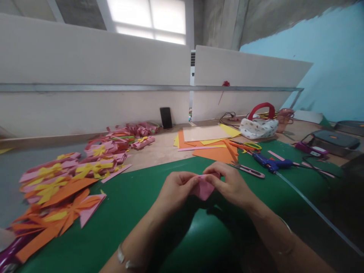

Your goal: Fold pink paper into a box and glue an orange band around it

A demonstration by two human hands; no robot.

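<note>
Between both hands, a small folded piece of pink paper or felt is held up over the green mat. My left hand pinches its left edge between thumb and finger. On the other side, my right hand is closed on its upper right edge, fingers curled behind it. Just right of that hand lies a pink utility knife. A blue glue gun, with a long clear glue stick out of its back, rests farther right.
Pink, yellow and orange cut pieces are heaped at left. Orange sheets and scissors lie beyond my hands. A phone leans on the white board. A fabric basket and a grey case stand at back right.
</note>
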